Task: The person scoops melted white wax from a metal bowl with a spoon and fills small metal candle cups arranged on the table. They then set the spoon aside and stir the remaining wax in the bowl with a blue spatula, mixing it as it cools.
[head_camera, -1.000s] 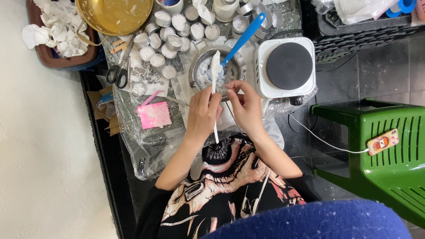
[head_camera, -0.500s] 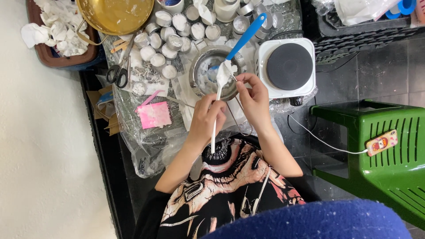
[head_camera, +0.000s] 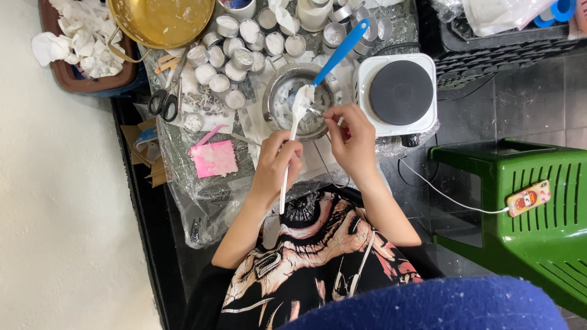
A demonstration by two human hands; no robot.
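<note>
My left hand (head_camera: 276,162) grips the handle of a white spatula (head_camera: 292,131) whose head, coated with white wax, is raised over a metal pot (head_camera: 283,98). My right hand (head_camera: 353,139) is pinched on a small thin metal tool (head_camera: 317,110) that touches the wax on the spatula's head. A blue-handled spatula (head_camera: 340,49) leans in the pot. Both hands are over plastic sheeting (head_camera: 202,189) that covers the low table.
A white electric hot plate (head_camera: 398,91) stands right of the pot. Several small tins of white wax (head_camera: 229,58), scissors (head_camera: 164,101), a gold bowl (head_camera: 160,21) and a pink square (head_camera: 213,159) lie to the left. A green plastic stool (head_camera: 538,208) with a phone (head_camera: 528,198) stands at the right.
The spatula's head has moved up over the pot and tilted. My right hand has shifted up and right to its head, then pulled back slightly.
</note>
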